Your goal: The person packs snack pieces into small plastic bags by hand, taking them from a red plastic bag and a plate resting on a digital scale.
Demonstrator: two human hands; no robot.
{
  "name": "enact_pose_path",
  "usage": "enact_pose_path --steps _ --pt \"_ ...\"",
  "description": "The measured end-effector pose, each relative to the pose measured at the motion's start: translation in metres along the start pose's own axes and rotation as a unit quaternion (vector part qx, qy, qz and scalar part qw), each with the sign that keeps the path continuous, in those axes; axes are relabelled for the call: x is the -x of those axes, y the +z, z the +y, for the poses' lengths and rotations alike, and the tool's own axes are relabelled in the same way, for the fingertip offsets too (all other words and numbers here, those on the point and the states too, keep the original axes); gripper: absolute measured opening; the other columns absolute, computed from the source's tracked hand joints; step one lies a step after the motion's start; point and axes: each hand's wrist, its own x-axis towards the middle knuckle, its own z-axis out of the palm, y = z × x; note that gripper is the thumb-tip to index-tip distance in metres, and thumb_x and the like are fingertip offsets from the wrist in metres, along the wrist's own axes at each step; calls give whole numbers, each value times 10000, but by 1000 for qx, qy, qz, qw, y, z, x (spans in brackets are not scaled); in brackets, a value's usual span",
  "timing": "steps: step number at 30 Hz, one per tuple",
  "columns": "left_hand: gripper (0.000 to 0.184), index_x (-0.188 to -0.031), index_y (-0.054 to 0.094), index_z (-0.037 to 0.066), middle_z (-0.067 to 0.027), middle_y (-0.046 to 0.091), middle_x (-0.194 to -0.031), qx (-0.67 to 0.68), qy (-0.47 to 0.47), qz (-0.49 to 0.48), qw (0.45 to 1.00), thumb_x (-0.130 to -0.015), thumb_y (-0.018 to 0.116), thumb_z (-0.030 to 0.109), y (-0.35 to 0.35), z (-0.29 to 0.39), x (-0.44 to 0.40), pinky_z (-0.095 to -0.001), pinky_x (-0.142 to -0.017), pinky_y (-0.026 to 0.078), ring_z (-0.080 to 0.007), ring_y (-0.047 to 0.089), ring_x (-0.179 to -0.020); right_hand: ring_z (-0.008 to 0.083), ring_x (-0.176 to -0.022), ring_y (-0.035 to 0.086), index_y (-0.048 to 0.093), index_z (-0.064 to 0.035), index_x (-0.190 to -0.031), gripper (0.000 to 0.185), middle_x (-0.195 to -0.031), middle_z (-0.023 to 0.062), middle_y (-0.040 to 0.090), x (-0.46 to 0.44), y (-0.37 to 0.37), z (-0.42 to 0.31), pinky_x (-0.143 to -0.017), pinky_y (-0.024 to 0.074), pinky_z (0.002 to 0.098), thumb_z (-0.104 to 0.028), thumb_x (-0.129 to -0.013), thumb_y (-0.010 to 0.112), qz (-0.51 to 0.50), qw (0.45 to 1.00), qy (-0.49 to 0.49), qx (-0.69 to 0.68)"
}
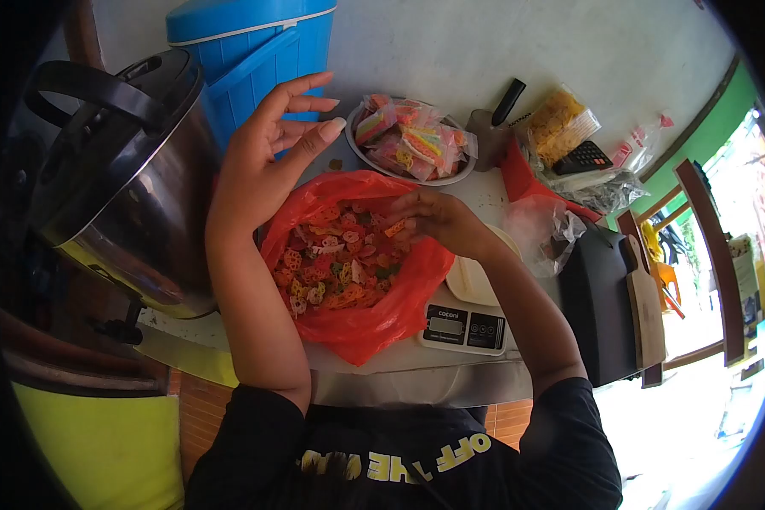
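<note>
A red plastic bag (361, 340) lies open on the table, full of small colourful lacy snack pieces (340, 263). My left hand (272, 149) is raised above the bag's far left edge, its fingers apart and nothing in them. Over the right side of the bag is my right hand (433, 219), its fingers curled close to an orange piece at the bag's rim; what they hold is hard to make out. A white digital scale (463, 330) sits right of the bag. Behind the bag, a bowl (459, 177) holds small packed bags of snacks (421, 140).
A large steel container (136, 212) stands at left, with a blue cooler (255, 59) behind. To the right are a red basket (518, 174) with packets and a calculator (581, 158), a clear plastic bag (542, 234) and a black box (599, 297).
</note>
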Motion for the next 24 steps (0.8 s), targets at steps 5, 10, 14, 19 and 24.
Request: enact_pose_path --steps 5,10,14,19,24 --pt "481 -1361 526 88 -125 636 -1207 2 -18 -13 1000 -934 670 256 0 3 0 -349 -967 441 -190 599 -1081 231 -1078 625 581 -66 -1209 302 -1169 115 639 8 8 -8 -867 533 391 -105 -912 620 9 978 -64 200" --pt "481 -1357 526 99 -128 633 -1208 -7 -17 -15 1000 -934 669 280 0 -1 0 -367 -962 457 -210 609 -1080 272 -1017 635 664 -142 -1166 420 -1161 89 650 34 40 -14 -884 491 415 -310 -797 771 -177 856 -63 482" --pt "478 -1367 518 89 -124 625 -1213 -14 -30 -18 999 -941 662 251 0 2 0 -336 -959 440 -182 597 -1070 302 -985 633 674 -124 -1123 444 -1071 103 667 34 56 -4 -854 497 417 -235 -708 783 -106 799 -133 577" --pt "478 -1368 517 93 -123 625 -1213 -9 -24 -20 999 -943 661 257 0 2 2 -331 -957 441 -181 597 -1072 326 -990 622 676 -101 -1095 442 -1044 117 664 32 52 -37 -848 494 424 -187 -671 764 0 849 -198 490" --pt "486 -1364 521 111 -128 628 -1216 -10 -18 -17 1000 -935 667 286 -1 1 2 -364 -964 458 -213 608 -1091 328 -1151 542 689 -89 -1118 400 -1210 146 623 51 62 -11 -1002 409 439 -422 -905 627 -235 837 -112 481"
